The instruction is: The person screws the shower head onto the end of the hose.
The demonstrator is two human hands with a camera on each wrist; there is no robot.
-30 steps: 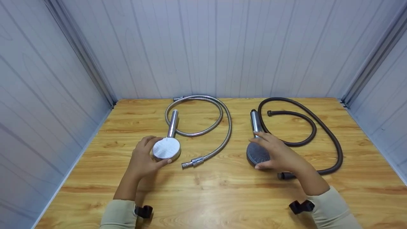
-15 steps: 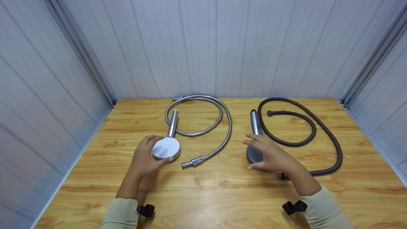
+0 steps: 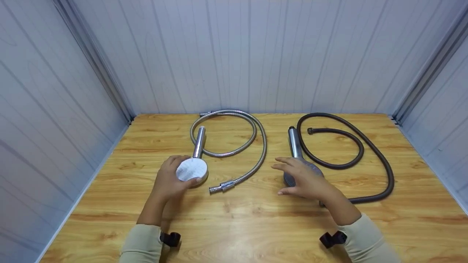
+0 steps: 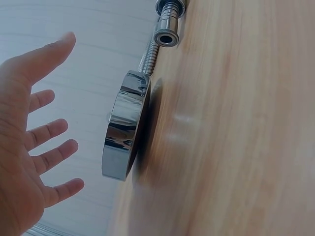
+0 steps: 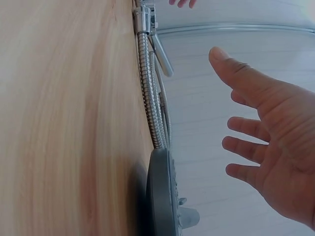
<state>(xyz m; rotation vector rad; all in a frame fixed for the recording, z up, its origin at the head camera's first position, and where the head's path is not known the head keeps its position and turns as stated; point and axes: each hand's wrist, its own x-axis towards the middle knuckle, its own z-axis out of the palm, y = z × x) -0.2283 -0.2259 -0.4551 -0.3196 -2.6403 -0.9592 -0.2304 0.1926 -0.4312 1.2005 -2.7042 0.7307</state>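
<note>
On the table, a chrome hand shower [image 3: 199, 142] lies with its round pale face up and its handle pointing away. Just above that head is my left hand [image 3: 169, 180], fingers spread; in the left wrist view, a gap separates the fingers from the shower's shiny rim [image 4: 123, 130]. My right hand [image 3: 307, 181] hovers over a second, grey hand shower [image 3: 294, 142] and covers part of its dark face. Its fingers are extended and hold nothing, and the right wrist view has them apart from the grey rim [image 5: 160, 191].
A chrome hose [image 3: 264, 146] loops behind and right of the chrome shower, its end fitting [image 3: 221, 187] toward me. Right of the grey shower curls a dark hose [image 3: 392, 179], its near end partly behind my right wrist. White panel walls [image 3: 234, 54] enclose the wooden table [image 3: 234, 226].
My right hand has shifted left across the grey shower, uncovering the right side of its face. The left hand has edged slightly right. Both showers and hoses lie where they were.
</note>
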